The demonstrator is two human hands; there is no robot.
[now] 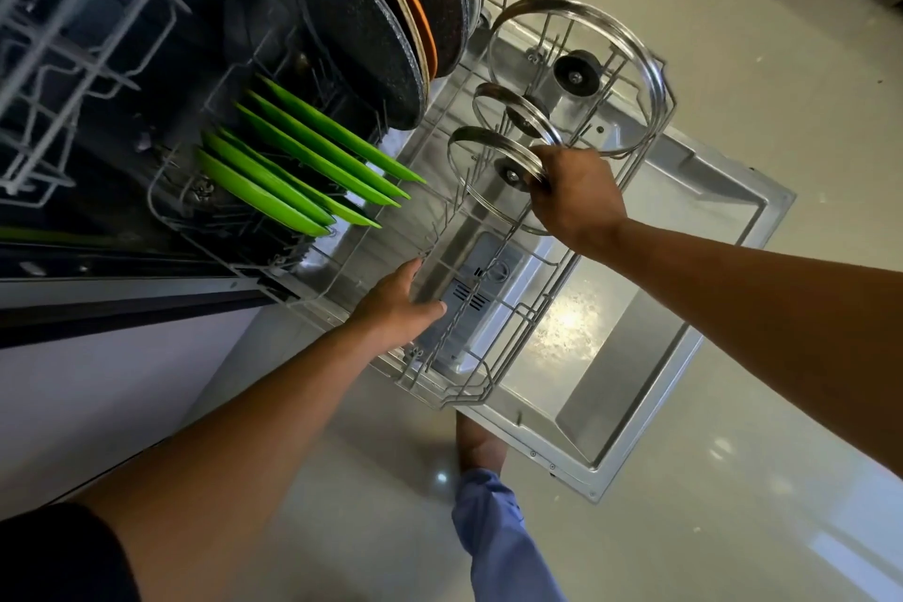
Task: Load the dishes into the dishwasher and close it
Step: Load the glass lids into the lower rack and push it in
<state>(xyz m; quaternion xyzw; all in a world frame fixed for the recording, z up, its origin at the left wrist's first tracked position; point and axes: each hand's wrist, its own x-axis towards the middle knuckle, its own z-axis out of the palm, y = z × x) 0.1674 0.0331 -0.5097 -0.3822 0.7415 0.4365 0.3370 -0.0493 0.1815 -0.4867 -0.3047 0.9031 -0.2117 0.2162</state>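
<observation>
Over the pulled-out lower rack, the right hand is gripping the rim of the nearest glass lid, which is standing upright between the rack's wires. Beside it, the left hand is resting with straight fingers on the rack's near edge, close to the green plates.

My lower rack is pulled out over the open dishwasher door. In it stand five green plates on edge, dark round pans behind them, and three glass lids upright toward the front. The door hangs above the pale floor.
</observation>
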